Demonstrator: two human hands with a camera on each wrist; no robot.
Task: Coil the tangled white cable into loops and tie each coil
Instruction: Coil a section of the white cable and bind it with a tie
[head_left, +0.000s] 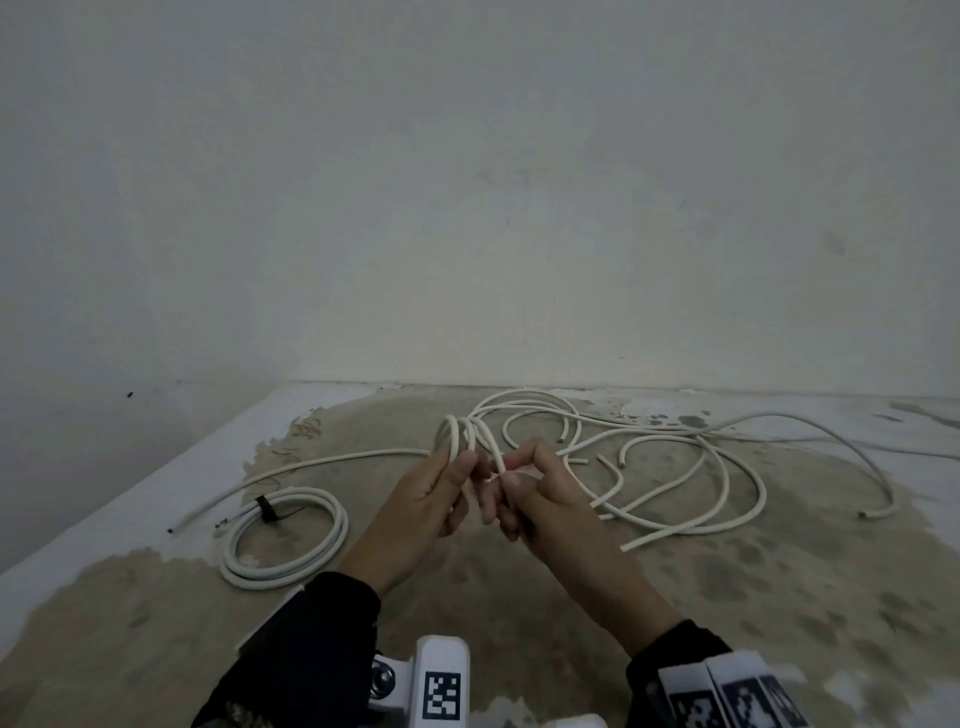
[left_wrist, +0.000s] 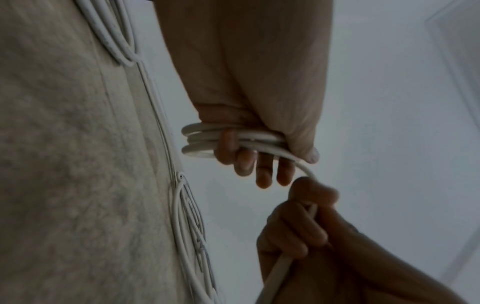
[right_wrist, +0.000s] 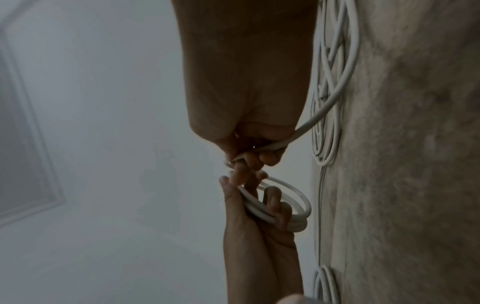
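Note:
My left hand (head_left: 447, 478) grips a small coil of white cable (head_left: 460, 434), a few loops held between thumb and fingers (left_wrist: 244, 158) above the floor. Just to its right, my right hand (head_left: 519, 483) pinches the strand (left_wrist: 306, 170) that runs off that coil, its fingers (right_wrist: 257, 158) curled round the cable. In the right wrist view the coil (right_wrist: 285, 205) sits in the left palm. Behind and to the right, loose white cable (head_left: 701, 467) lies tangled on the floor. At the left lies a finished coil (head_left: 285, 540) bound with a dark tie (head_left: 267, 509).
The worn beige floor (head_left: 727, 597) has white painted margins and meets a plain wall (head_left: 467, 208) close behind the tangle. One long strand (head_left: 311, 462) runs left along the floor. Several cut cable ends (head_left: 576, 460) lie in the tangle.

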